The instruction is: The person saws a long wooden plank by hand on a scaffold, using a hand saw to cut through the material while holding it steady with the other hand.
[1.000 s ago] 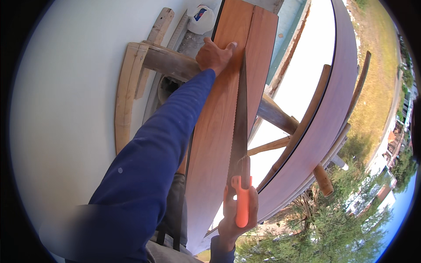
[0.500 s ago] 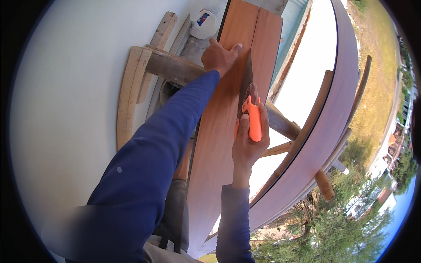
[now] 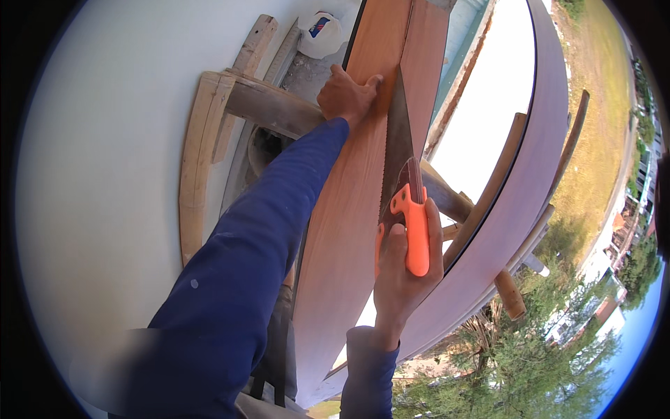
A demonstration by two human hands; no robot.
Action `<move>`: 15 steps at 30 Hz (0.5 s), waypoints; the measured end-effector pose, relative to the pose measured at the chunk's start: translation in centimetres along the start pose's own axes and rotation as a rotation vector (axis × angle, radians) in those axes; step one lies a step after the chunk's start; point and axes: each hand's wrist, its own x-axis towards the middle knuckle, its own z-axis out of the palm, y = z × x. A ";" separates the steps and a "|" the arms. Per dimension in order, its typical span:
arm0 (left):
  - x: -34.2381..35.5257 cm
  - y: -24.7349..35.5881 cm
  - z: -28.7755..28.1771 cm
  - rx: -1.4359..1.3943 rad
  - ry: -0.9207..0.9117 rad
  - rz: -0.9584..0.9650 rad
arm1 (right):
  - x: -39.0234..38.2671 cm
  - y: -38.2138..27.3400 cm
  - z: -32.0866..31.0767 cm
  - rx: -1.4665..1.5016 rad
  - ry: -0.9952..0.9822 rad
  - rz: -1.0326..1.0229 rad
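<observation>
Head view is showing the saw (image 3: 399, 157) working into a long reddish-brown board (image 3: 349, 230), the blade lying along the board's length in a cut that is splitting the far part into a wide strip and a narrower strip on the right. The board's long axis is running away from the person, from near the body at the lower edge up toward the top of the picture, and the saw is following the same line, its toothed edge facing left. The right hand (image 3: 403, 279) is wrapping tightly around the orange handle (image 3: 417, 234) at the near end of the blade, so it is the closer hand to the saw. The left hand (image 3: 347, 94) is pressing flat on the board just left of the blade's far tip, fingers spread and gripping nothing, with its blue sleeve (image 3: 258, 230) lying over the board's left edge. Left of the board, a rough timber trestle (image 3: 209, 133) is carrying it, and a white bag (image 3: 319, 33) is sitting beyond the trestle near the board's far end. Right of the board, a curved white wall rim (image 3: 544, 160) and more timber props (image 3: 488, 195) are standing close, with trees (image 3: 516, 363) below. The left fingertips are sitting nearest the blade's path.
</observation>
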 end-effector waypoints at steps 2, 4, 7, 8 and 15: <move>-1.1 0.2 0.3 -0.032 -0.022 0.002 | -5.5 0.0 -3.3 -0.036 0.030 0.016; -0.2 0.6 -0.2 -0.049 0.016 0.024 | -9.0 -0.4 -4.9 -0.022 0.043 -0.012; -0.3 0.0 0.3 -0.043 0.024 0.033 | -10.8 -1.2 -4.9 0.031 0.094 0.006; -0.5 0.0 0.2 -0.045 0.010 0.031 | -10.1 -1.0 -4.9 -0.076 0.070 -0.041; -0.7 0.5 0.0 -0.055 -0.009 0.032 | 2.0 4.1 1.8 0.033 0.031 -0.081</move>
